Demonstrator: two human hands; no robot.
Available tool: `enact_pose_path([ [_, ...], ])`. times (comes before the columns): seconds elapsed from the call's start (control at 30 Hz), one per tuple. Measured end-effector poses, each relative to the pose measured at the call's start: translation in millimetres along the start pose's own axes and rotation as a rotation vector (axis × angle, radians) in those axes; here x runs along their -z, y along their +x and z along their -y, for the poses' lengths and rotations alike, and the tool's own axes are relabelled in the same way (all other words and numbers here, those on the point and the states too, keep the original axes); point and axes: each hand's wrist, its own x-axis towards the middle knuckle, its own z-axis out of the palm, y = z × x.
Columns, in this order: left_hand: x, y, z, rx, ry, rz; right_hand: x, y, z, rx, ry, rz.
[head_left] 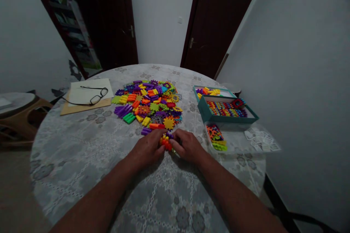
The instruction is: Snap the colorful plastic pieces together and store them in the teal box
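My left hand (147, 150) and my right hand (188, 146) meet at the middle of a round table (82, 160). Both close their fingers on a small cluster of joined plastic pieces (166, 142), orange, yellow and purple. Just beyond the hands lies a wide pile of loose interlocking plastic pieces (149, 103) in purple, orange, yellow and green. Part of the held cluster is hidden by my fingers.
A teal box (226, 111) with sorted coloured pieces stands at the right, a clear tray (240, 140) with a few pieces in front of it. Glasses (95, 96) rest on paper (82, 96) at the left. A wooden stool (19, 116) stands beside the table; dark doors behind.
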Motion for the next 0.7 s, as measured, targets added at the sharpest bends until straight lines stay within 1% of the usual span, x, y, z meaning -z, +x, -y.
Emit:
enact_pose_path([
  [0.07, 2.1, 0.7, -2.6, -0.016, -0.023, -0.006, -0.6, -1.4, -0.5, -0.02, 0.056, -0.009],
  [0.1, 3.2, 1.2, -4.1, -0.029, -0.044, -0.014, -0.7, -1.9, -0.6, -0.005, 0.082, -0.006],
  [0.23, 5.8, 3.7, -6.4, -0.08, -0.138, -0.068, 0.9, -1.9, 0.9, 0.145, 0.101, 0.034],
  [0.3, 6.4, 4.8, -5.1, -0.044, -0.184, -0.074, 2.0, -1.1, 2.7, 0.163, 0.086, 0.041],
  [0.4, 7.5, 6.4, -3.0, 0.058, -0.278, -0.05, 1.5, 0.0, 5.8, 0.146, 0.062, 0.026],
  [0.47, 8.2, 7.5, -2.8, 0.098, -0.359, -0.058, -1.5, 0.3, 7.7, 0.145, 0.05, -0.01],
  [0.53, 8.5, 8.5, -3.8, 0.107, -0.46, -0.063, -6.6, 0.2, 9.5, 0.145, 0.053, -0.06],
  [0.63, 9.3, 9.6, -6.7, 0.112, -0.599, -0.001, -15.0, -0.3, 12.0, 0.121, 0.069, -0.121],
  [0.7, 10.3, 9.6, -8.4, 0.135, -0.643, 0.04, -18.4, -0.2, 13.7, 0.095, 0.076, -0.141],
])
